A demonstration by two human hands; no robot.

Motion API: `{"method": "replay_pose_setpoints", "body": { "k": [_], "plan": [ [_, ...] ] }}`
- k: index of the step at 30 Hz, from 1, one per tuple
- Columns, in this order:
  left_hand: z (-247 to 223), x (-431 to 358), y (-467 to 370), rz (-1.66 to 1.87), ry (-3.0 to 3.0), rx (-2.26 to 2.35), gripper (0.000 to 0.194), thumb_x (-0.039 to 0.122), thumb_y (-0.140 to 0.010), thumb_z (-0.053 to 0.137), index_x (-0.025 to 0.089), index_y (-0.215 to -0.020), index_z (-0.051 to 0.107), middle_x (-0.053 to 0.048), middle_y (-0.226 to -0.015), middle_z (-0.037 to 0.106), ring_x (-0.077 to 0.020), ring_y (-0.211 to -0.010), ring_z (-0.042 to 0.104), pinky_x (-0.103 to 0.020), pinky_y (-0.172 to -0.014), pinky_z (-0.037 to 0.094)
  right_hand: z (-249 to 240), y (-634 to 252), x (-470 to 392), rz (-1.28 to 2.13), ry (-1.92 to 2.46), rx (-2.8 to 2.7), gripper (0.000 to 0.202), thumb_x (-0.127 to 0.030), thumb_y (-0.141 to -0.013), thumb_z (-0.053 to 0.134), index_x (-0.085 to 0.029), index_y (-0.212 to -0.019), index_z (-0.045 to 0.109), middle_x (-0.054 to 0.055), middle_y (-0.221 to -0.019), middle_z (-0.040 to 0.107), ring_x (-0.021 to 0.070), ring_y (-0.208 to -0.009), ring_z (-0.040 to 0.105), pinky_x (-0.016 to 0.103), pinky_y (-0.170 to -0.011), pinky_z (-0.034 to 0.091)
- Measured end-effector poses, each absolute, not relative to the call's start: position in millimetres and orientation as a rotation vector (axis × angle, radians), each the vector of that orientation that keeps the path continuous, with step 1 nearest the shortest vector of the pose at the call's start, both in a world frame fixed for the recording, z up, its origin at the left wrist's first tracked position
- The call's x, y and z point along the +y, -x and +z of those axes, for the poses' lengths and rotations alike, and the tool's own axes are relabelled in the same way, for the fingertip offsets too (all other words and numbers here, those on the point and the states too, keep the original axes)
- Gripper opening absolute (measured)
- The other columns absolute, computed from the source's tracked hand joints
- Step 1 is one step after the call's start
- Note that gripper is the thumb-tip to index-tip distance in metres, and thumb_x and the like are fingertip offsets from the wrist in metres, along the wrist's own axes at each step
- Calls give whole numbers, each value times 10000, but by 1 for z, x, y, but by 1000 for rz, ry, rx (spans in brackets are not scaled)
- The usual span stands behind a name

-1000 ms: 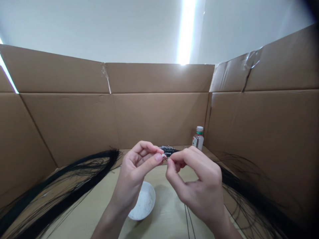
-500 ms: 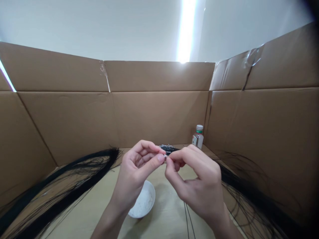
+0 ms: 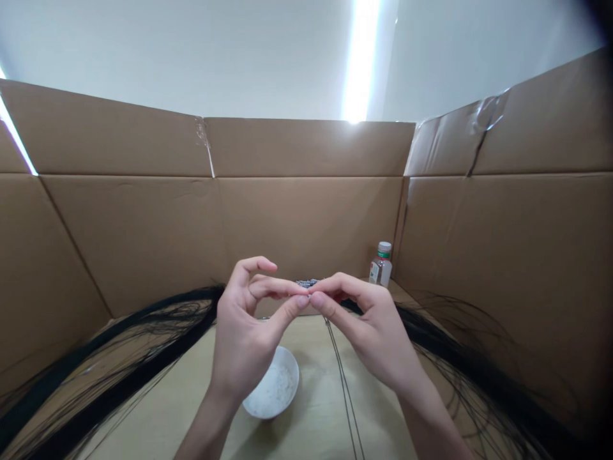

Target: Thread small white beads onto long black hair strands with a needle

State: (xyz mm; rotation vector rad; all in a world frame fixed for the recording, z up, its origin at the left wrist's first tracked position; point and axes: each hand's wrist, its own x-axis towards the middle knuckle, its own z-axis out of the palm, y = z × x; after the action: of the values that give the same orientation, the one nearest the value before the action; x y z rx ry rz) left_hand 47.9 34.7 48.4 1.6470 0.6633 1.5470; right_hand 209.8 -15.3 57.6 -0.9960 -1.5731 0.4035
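My left hand (image 3: pixel 246 332) pinches with thumb and index finger at the middle of the view, its other fingers partly raised. Tip to tip with it, my right hand (image 3: pixel 366 326) is also closed in a pinch. A tiny pale bit (image 3: pixel 310 298) shows between the meeting fingertips; its kind is too small to make out. Two strands of a thin dark cord (image 3: pixel 341 374) run from below my right thumb down to the near table edge. Under my left wrist stands a white bowl (image 3: pixel 272 390) with white powdery or grainy contents.
Bundles of black cords lie at the left (image 3: pixel 158 338) and right (image 3: pixel 460 358). Behind my fingertips is a partly hidden dark bundle with silvery ends (image 3: pixel 306 283). A clear bottle with a white cap (image 3: pixel 381 265) stands back right. Cardboard walls (image 3: pixel 306 223) enclose the table (image 3: pixel 306 421).
My right hand has turned and shifted left, so its thumb now meets my left fingertips. My left outer fingers have lifted and spread. The hanging cord strands show along more of their length.
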Motion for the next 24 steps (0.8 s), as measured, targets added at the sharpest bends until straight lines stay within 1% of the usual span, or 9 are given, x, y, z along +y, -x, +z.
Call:
{"method": "replay_pose_setpoints", "body": {
  "k": [3, 5, 6, 8, 10, 13, 17, 21, 24],
  "plan": [
    [46, 32, -52, 1790, -1756, 813, 112, 263, -782, 865, 226, -794, 760, -51, -1069, 632, -212, -950, 648, -332, -970, 480, 57, -211, -7, 472, 999, -1584, 135, -299, -992, 654, -226, -913, 737, -12, -894, 733, 155, -860, 653, 292, -796, 492],
    [46, 32, -54, 1799, -1771, 839, 102, 258, -794, 851, 225, -764, 759, -52, -1108, 591, -215, -994, 633, -323, -978, 468, 57, -212, -4, 469, 1008, -1605, 137, -298, -990, 645, -216, -901, 709, -9, -891, 694, 155, -867, 629, 290, -787, 485],
    [46, 32, -55, 1756, -1756, 823, 115, 258, -802, 845, 225, -784, 736, -49, -1085, 605, -216, -994, 637, -331, -978, 465, 57, -212, -3, 466, 1015, -1621, 137, -292, -991, 639, -213, -895, 696, -9, -890, 674, 154, -866, 618, 286, -776, 480],
    [46, 34, -55, 1638, -1694, 756, 220, 246, -809, 840, 237, -882, 633, -27, -976, 670, -216, -951, 653, -357, -969, 459, 57, -214, -3, 459, 1037, -1650, 142, -271, -994, 618, -207, -879, 670, -9, -877, 641, 148, -846, 595, 275, -743, 468],
    [46, 36, -55, 1529, -1608, 663, 377, 221, -823, 823, 264, -972, 480, 10, -870, 717, -211, -901, 661, -376, -940, 460, 57, -215, -4, 450, 1057, -1668, 157, -245, -994, 596, -200, -851, 643, -8, -862, 622, 146, -826, 582, 270, -719, 460],
    [47, 38, -55, 1433, -1531, 578, 421, 211, -879, 759, 277, -1001, 362, 36, -847, 726, -188, -876, 653, -360, -894, 461, 58, -219, -8, 424, 1086, -1707, 156, -212, -977, 594, -198, -823, 615, -5, -863, 624, 151, -846, 583, 266, -709, 459],
    [47, 42, -53, 1532, -1537, 606, 372, 238, -912, 722, 271, -998, 361, 34, -870, 704, -165, -874, 637, -314, -835, 453, 59, -222, -11, 471, 1151, -1800, 156, -234, -983, 609, -204, -835, 647, -7, -865, 658, 152, -858, 608, 257, -695, 480],
    [48, 41, -53, 1600, -1606, 686, 347, 258, -894, 748, 270, -1023, 426, 8, -896, 711, -196, -924, 660, -327, -842, 468, 54, -219, -5, 647, 1037, -1674, 172, -368, -987, 649, -209, -1023, 702, 37, -1004, 742, 183, -942, 690, 322, -816, 566],
    [53, 32, -48, 1680, -1592, 707, 419, 236, -827, 826, 275, -1104, 514, -17, -999, 719, -223, -1025, 664, -358, -952, 470, 48, -214, 3, 721, 925, -1586, 207, -395, -967, 683, -192, -988, 718, 30, -861, 758, 182, -832, 723, 332, -789, 582]
  ]
}}
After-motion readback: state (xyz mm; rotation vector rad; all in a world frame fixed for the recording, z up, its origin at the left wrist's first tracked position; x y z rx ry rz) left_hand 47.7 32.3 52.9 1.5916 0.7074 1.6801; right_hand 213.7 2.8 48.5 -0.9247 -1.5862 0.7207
